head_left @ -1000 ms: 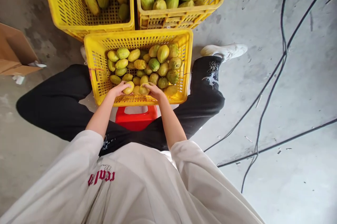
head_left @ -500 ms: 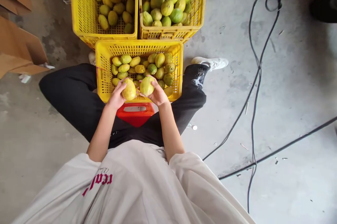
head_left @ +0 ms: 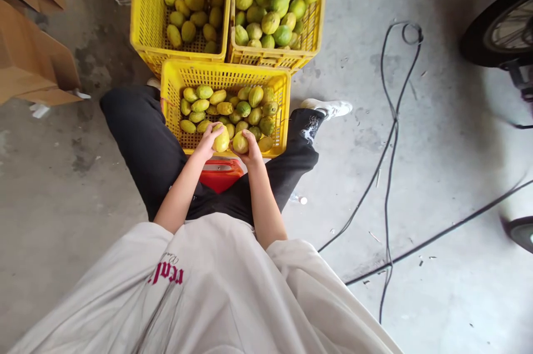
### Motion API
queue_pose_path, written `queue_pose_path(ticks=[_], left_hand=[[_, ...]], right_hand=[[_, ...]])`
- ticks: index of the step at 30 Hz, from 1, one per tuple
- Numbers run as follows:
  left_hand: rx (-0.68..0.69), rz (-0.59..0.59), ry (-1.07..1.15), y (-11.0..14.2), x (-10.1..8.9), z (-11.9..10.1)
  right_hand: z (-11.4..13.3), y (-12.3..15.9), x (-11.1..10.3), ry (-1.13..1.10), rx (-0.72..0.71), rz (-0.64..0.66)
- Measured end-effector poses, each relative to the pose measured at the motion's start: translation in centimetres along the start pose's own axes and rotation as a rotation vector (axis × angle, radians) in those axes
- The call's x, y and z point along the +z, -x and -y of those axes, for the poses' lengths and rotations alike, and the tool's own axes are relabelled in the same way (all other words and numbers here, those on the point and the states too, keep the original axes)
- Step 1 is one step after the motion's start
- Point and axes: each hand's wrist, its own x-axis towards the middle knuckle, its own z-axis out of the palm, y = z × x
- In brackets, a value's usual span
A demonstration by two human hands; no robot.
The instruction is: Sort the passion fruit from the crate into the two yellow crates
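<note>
My left hand (head_left: 207, 146) is closed round a smooth yellow papaya-like fruit (head_left: 221, 140). In my right hand (head_left: 252, 151) is a second yellow-green papaya-like fruit (head_left: 240, 143), gripped from its right side. The two fruits are held side by side with a narrow gap between them, over the near edge of a yellow slatted crate (head_left: 170, 135). Several oval fruits (head_left: 225, 108), yellow to green and some faintly ribbed, lie inside that crate. Some of my fingers are hidden behind the fruits.
Beyond the near crate stand a left yellow crate (head_left: 144, 38) with some fruits and a fuller right one (head_left: 314, 32). A red stool (head_left: 220, 179) shows between my legs. Cardboard (head_left: 37, 60) lies left; black cables (head_left: 387, 198) and a wheel (head_left: 499, 26) are right.
The view has shifted, bringing wheels into sight at right. Both hands still hold their fruits, which have turned a little and now show different sides. My left knee has moved inward.
</note>
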Motion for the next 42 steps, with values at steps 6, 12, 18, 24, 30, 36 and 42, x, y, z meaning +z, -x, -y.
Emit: queue_pose_path(ticks=[6,12,18,24,30,36,42], left_hand=[[0.041,-0.065,0.044,-0.6,1.1,1.1],[-0.005,-0.164,0.053,-0.8,1.0,1.5],[-0.007,-0.089,0.164,-1.5,-0.4,1.4],[0.267,0.114,-0.003,-2.2,-2.4,1.5],[0.436,0.174,-0.184,-3.6,-2.5,3.2],[0.417,0.182,-0.284,-4.5,-2.4,3.5],[0.348,0.223,-0.162,-4.3,-1.5,3.4]], right_hand=[[-1.0,-0.5,0.7,-0.045,-0.074,-0.107],[-2.8,-1.7,0.6,0.038,-0.121,-0.065],[-2.1,-2.4,-1.1,-0.119,-0.067,0.026],[-0.8,-2.0,-2.5,-0.144,-0.089,0.246],[-1.5,-1.8,-1.1,-0.161,-0.101,0.223],[-1.2,-1.8,-2.0,-0.176,-0.090,0.137],[-0.9,-1.8,-2.8,-0.195,-0.150,0.129]])
